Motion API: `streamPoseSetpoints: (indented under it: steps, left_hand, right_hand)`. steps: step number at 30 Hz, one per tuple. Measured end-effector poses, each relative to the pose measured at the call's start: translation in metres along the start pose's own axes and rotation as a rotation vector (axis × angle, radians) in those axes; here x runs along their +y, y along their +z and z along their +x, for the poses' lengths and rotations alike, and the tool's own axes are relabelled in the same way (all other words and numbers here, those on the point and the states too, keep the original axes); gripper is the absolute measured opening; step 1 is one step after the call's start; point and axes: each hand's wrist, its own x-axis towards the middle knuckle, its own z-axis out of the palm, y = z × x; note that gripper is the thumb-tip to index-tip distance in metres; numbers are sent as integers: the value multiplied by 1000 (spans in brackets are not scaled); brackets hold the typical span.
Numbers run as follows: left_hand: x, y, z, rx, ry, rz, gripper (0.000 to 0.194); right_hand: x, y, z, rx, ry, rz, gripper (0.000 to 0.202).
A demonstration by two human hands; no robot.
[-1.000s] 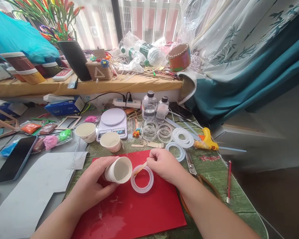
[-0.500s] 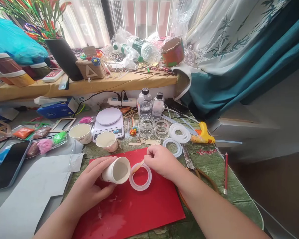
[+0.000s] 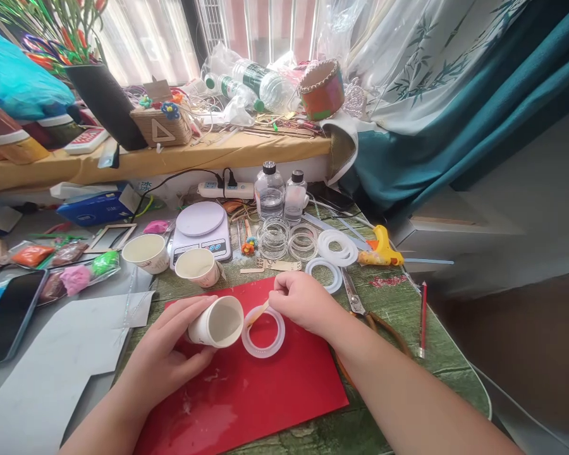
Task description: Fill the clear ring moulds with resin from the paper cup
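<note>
My left hand [image 3: 171, 347] is wrapped round a white paper cup [image 3: 218, 322], tilted so that its mouth faces me and to the right. Between thumb and fingers my right hand [image 3: 296, 300] pinches a thin wooden stick [image 3: 258, 314], whose tip reaches the left side of a ring-shaped silicone mould [image 3: 283, 335]. This translucent mould lies flat on a red sheet [image 3: 284, 385], just right of the cup. Whether any liquid is in the cup or the mould I cannot tell. Two more paper cups, one nearer [image 3: 198, 268] and one farther left [image 3: 145, 254], stand upright behind my left hand.
Behind the sheet are a kitchen scale [image 3: 201, 227], two clear bottles [image 3: 270, 197] with black caps, stacked clear rings [image 3: 272, 239] and white ring moulds [image 3: 337, 248]. Scissors [image 3: 355, 297], a yellow glue gun [image 3: 382, 249] and a red pencil [image 3: 423, 319] lie to the right. A phone [image 3: 14, 316] lies left.
The whole scene has shifted slightly left and up in the view. Both hands keep the same hold on the cup and the stick, with the stick's tip still at the mould's left side.
</note>
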Motion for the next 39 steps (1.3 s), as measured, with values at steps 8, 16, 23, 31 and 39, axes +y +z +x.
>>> streamPoseSetpoints:
  steps: [8,16,23,31,39]
  left_hand:
    - [2,-1,1,-5,7,-7,53]
    - [2,0,1,-2,6,-9,52]
    - [-1,-1,1,-2,18,-14,54]
    - [-1,-1,0,3,29,-19,56]
    - [-1,-2,0,1,38,-21,56]
  right_hand:
    - [0,-1,0,-7,1,-13,24]
    - [-1,-1,-1,-10,-2,0,25]
    - [0,-1,0,-8,-19,-4,24]
    - [0,-1,-1,-9,-3,0,24]
    - [-2,-1,-1,-10,1,4,24]
